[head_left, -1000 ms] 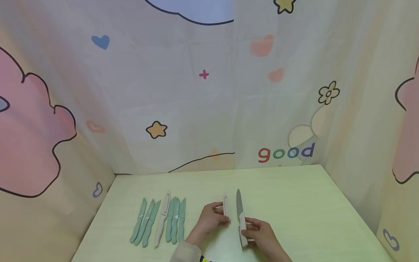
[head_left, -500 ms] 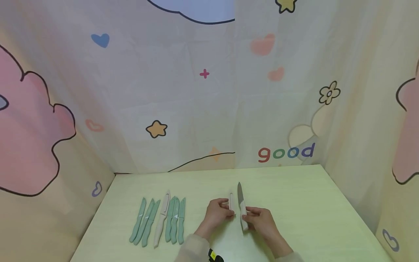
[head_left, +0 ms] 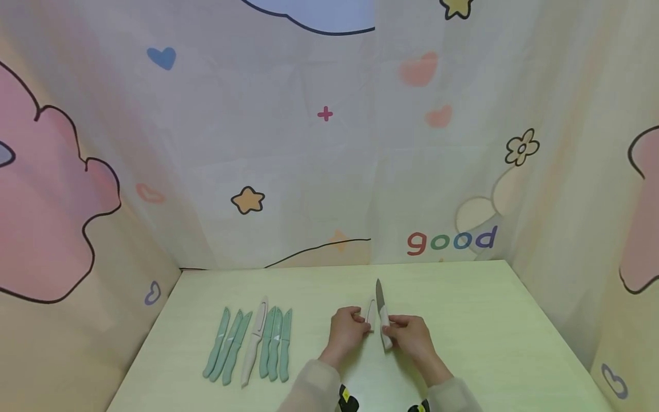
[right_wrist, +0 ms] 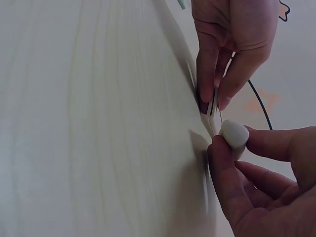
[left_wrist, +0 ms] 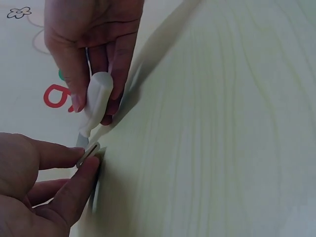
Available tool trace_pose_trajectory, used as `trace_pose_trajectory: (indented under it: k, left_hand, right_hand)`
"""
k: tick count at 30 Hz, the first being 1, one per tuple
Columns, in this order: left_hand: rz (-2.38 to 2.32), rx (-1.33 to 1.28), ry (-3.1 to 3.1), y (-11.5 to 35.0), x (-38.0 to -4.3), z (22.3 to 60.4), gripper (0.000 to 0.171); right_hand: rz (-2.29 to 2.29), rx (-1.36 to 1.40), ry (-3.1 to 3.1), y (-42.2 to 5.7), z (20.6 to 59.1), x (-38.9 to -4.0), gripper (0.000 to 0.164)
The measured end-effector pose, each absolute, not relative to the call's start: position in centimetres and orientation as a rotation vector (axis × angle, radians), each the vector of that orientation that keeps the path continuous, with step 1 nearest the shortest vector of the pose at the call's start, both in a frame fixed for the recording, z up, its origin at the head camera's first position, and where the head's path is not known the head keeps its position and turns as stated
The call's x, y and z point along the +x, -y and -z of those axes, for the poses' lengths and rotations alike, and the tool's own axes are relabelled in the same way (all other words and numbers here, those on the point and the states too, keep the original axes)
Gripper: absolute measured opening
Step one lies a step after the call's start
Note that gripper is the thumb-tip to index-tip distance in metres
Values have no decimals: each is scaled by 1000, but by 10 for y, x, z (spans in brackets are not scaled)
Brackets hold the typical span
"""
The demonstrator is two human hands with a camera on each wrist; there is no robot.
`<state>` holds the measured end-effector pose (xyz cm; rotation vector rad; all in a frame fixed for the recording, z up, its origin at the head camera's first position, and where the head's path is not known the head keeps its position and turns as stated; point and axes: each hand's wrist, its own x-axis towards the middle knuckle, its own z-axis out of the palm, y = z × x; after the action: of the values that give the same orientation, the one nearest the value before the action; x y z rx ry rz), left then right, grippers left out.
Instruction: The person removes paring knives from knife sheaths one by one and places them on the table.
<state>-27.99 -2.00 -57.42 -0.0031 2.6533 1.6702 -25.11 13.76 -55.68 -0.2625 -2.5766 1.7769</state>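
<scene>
My right hand (head_left: 413,337) grips the white handle of a knife (head_left: 381,306), its grey blade bare and pointing away from me. Just left of it, my left hand (head_left: 348,329) pinches a white knife sheath (head_left: 371,313) between thumb and fingers. The sheath's narrow slot faces the camera in the left wrist view, close to the knife's blade (left_wrist: 83,140). Blade and sheath look side by side and apart in the head view. From the right wrist, the rounded end of the handle (right_wrist: 235,133) shows between thumb and fingers.
Left of the hands, several green sheathed knives (head_left: 276,343) lie in a row on the pale table (head_left: 463,320). Among them is one white sheathed knife (head_left: 254,343). A printed curtain (head_left: 309,171) stands behind the table's back edge.
Both hands have moved away from me, the left one also to the right. The sheath and the knife are closer together now. The row of knives stays as it was.
</scene>
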Motion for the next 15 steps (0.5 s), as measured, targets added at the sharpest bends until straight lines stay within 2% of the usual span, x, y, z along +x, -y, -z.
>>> trace_pose_trajectory:
  k: [9,15]
  left_hand:
    - [-1491,1,-2821,12,-283,571,36]
    - [-1436,29,-2892,7,-288,571,18]
  right_hand:
    - [-1643,-245,2646,-134,554,-258,33]
    - [-1558,-228,2694,-133,551,-263,31]
